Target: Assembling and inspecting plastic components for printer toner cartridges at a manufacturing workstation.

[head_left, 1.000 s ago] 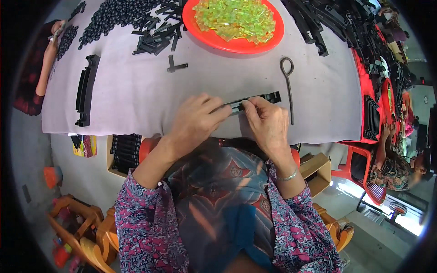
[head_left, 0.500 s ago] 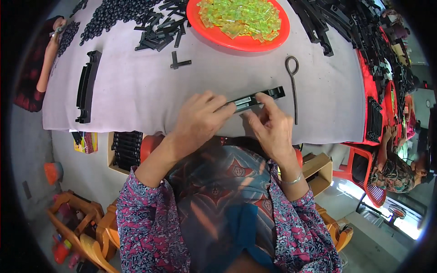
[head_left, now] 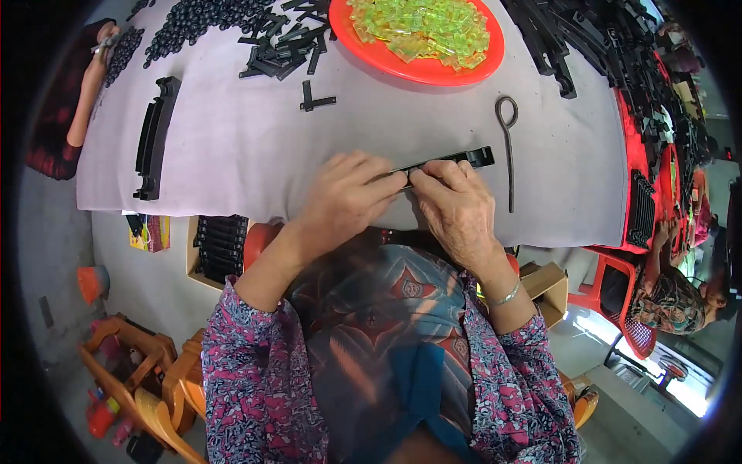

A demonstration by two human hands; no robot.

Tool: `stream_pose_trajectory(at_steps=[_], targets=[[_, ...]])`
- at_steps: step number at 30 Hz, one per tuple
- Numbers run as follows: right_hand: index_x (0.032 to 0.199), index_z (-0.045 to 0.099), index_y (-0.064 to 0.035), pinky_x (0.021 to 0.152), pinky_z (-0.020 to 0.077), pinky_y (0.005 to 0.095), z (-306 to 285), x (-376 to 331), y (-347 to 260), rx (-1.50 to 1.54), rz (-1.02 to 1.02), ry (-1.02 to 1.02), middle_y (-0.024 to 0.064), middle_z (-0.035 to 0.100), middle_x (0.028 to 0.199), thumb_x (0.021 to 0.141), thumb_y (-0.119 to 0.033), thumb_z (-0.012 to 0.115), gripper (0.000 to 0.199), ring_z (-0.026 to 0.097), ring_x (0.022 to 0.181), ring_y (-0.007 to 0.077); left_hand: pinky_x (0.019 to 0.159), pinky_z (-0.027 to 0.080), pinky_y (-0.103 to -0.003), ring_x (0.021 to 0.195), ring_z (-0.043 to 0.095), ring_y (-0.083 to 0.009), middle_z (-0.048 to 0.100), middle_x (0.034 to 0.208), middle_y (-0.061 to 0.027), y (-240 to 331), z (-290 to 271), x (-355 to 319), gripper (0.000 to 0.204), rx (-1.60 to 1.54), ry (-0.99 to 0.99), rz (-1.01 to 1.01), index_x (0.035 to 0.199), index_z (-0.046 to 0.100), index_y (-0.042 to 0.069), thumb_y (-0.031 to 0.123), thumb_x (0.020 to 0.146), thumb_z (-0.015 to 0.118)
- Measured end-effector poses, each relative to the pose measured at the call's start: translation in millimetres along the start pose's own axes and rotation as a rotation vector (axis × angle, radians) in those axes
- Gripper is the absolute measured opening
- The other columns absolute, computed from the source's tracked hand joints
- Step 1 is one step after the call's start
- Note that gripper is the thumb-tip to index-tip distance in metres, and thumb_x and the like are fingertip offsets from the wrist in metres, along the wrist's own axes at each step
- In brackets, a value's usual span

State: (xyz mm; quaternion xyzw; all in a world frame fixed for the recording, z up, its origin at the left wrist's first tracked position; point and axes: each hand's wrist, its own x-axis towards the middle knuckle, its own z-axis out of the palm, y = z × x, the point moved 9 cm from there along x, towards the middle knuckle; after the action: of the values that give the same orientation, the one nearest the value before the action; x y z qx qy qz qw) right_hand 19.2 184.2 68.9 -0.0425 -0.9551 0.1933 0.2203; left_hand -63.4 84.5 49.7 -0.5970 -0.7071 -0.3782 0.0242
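Both of my hands are on a long black plastic housing [head_left: 481,157], tilted slightly up to the right at the table's near side. My left hand [head_left: 348,189] grips its left end, which the fingers cover. My right hand [head_left: 460,205] pinches at the middle of the housing, thumb and fingertips close to my left fingertips. Whether a small part sits in that pinch is hidden. Right of the housing lies a metal rod with a looped end [head_left: 508,151]. A similar black housing [head_left: 157,139] stands apart on the left.
At the back, a red plate [head_left: 433,77] holds yellow-green clear pieces, beside small black strips [head_left: 286,50] and round black beads [head_left: 205,23]. Two crossed strips [head_left: 315,102] lie nearer. Long black parts [head_left: 553,46] pile up at right. Other people's arms [head_left: 86,97] show at both sides.
My right hand has shifted left along the housing, its fingertips now covering the pale slot that showed before. My left hand keeps its grip. The whole view has shifted slightly.
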Motion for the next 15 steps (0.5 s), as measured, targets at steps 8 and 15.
stream_pose_trajectory(at_steps=[8,15], targets=[[0.096,0.07,-0.0133,0.074,0.051,0.0349,1.7,-0.9,2.9,-0.051,-0.029,0.0,0.0001,0.064,0.097,0.078,-0.01,0.076,0.02,0.061,0.084,0.0212,0.077,0.049,-0.039,0.09,0.065,-0.0275,0.069,0.102,-0.0072,-2.2,-1.6,1.7,0.025,-0.056,-0.024,0.005,0.099,0.073,0.006,0.007,0.075,0.08],[0.098,0.072,-0.0131,0.072,0.0497,0.0354,3.0,0.0,3.8,-0.051,-0.04,-0.023,0.0009,0.065,0.097,0.078,-0.01,0.075,0.021,0.061,0.084,0.0211,0.079,0.05,-0.039,0.093,0.065,-0.0291,0.07,0.106,-0.0093,-3.8,-0.2,1.2,0.025,-0.081,-0.04,0.008,0.101,0.073,0.004,0.005,0.077,0.078]])
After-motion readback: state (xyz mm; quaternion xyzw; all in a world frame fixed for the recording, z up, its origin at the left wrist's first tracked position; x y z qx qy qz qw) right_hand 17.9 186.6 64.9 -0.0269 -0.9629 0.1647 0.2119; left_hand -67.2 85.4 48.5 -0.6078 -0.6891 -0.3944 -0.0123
